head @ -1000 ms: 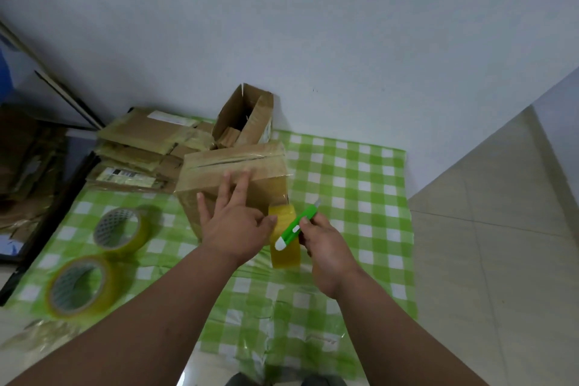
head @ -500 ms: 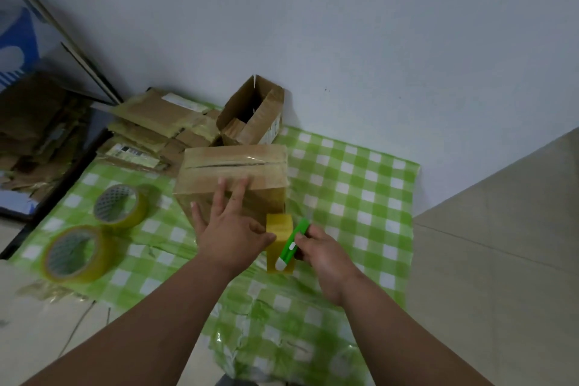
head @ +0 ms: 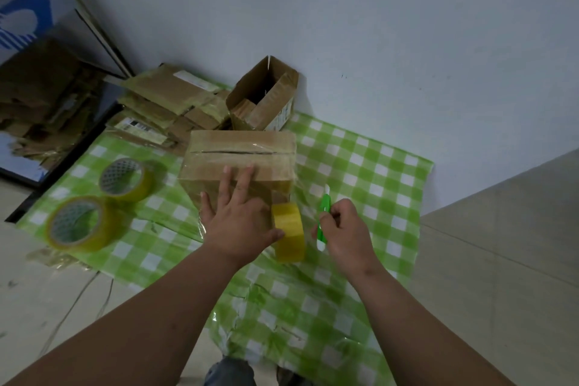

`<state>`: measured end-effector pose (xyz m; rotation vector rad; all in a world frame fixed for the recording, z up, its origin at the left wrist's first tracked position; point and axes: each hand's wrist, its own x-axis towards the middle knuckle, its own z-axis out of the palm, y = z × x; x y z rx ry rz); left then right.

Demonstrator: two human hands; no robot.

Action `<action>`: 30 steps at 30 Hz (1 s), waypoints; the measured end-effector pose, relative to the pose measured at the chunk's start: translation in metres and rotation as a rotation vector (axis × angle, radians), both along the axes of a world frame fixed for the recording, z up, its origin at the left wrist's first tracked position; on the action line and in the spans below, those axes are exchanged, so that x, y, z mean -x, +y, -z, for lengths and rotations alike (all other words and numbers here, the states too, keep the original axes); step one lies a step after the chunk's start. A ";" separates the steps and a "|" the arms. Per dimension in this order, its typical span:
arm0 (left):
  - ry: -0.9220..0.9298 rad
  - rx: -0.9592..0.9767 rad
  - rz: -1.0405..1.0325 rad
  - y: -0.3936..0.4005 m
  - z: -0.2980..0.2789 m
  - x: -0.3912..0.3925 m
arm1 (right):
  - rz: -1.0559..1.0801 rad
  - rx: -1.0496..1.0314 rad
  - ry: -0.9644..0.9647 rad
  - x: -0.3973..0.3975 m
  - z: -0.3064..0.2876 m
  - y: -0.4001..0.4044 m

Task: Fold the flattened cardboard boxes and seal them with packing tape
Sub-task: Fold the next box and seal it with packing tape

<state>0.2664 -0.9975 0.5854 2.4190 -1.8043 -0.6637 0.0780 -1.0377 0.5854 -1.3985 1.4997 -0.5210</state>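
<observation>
Left of the taped box [head: 238,153], two tape rolls [head: 125,179] (upright).

Left hand [head: 238,222] covers the taped box's [head: 241,153] near face. Right hand [head: 344,232] hides most of the green cutter [head: 325,207]; blade state unreadable. Labels on flattened boxes [head: 163,106], upper left, too small. Forearms cut off at bottom edge.

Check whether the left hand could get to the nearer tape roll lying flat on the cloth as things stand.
Probably yes. The left hand lies open on the taped box, and only bare checked cloth lies between it and the nearer flat tape roll.
</observation>
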 end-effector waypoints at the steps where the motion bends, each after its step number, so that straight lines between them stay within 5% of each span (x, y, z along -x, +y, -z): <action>1: 0.004 0.002 0.000 0.001 0.000 0.000 | -0.036 0.022 0.013 0.001 -0.001 0.000; 6: 0.004 -0.001 0.003 0.003 -0.002 0.002 | -0.174 0.082 0.002 0.001 -0.003 -0.002; 19: -0.015 -0.054 0.011 0.004 0.000 0.001 | -0.450 0.239 0.346 -0.019 0.000 -0.025; 30: 0.010 -0.052 -0.006 0.006 0.001 0.002 | -0.488 0.324 0.422 -0.026 -0.002 -0.031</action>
